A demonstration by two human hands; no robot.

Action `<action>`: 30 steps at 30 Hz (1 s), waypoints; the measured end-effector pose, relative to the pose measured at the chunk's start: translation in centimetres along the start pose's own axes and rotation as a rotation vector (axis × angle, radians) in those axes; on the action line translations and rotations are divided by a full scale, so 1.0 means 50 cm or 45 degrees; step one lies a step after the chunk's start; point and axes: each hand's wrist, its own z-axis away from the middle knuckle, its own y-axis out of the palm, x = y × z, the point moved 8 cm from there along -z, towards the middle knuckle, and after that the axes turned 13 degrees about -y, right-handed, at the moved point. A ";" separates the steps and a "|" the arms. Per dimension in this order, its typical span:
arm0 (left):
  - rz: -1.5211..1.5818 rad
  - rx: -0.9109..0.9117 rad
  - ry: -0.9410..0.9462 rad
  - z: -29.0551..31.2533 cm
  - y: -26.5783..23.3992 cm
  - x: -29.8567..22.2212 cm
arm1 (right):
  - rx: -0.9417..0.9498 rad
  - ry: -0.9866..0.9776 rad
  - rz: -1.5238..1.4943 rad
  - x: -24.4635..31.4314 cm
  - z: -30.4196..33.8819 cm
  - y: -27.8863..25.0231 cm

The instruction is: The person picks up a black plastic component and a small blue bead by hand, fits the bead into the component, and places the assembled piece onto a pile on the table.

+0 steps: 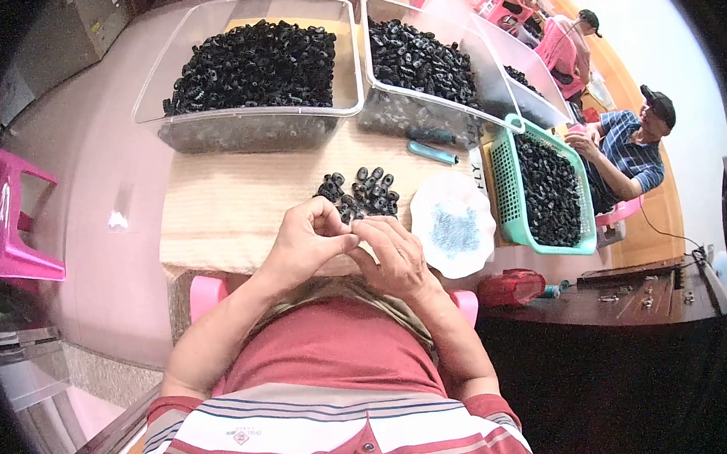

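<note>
Close together at the near edge of the cardboard-topped table (214, 206), my left hand (308, 236) and my right hand (394, 254) meet at the fingertips. Both are closed in a pinch, and whatever lies between the fingers is too small or too hidden to make out. Just beyond them is a loose pile of small black oval pieces (375, 185), some showing a hole. To the right of my right hand sits a white scallop-edged dish (423, 195) with a spread of tiny bluish-grey bits (456, 229) in it.
Behind the pile stand two clear bins (247, 118) (406, 97) of black pieces. A turquoise-handled tool (432, 152) lies before them. A green basket (505, 182) with more black pieces is at the right, near a seated person (635, 151). A pink stool (13, 216) stands left.
</note>
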 end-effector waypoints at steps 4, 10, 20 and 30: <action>0.002 -0.015 0.007 -0.003 -0.005 0.005 | -0.034 0.033 -0.007 -0.004 0.004 0.003; -0.028 -0.021 0.008 -0.004 -0.005 0.003 | -0.028 0.082 0.007 -0.005 0.009 0.005; 0.037 0.002 0.010 -0.002 0.000 0.007 | -0.111 0.105 0.017 -0.008 0.015 0.003; -0.131 -0.066 -0.056 0.027 0.038 -0.011 | -0.091 0.142 0.032 0.002 0.023 -0.034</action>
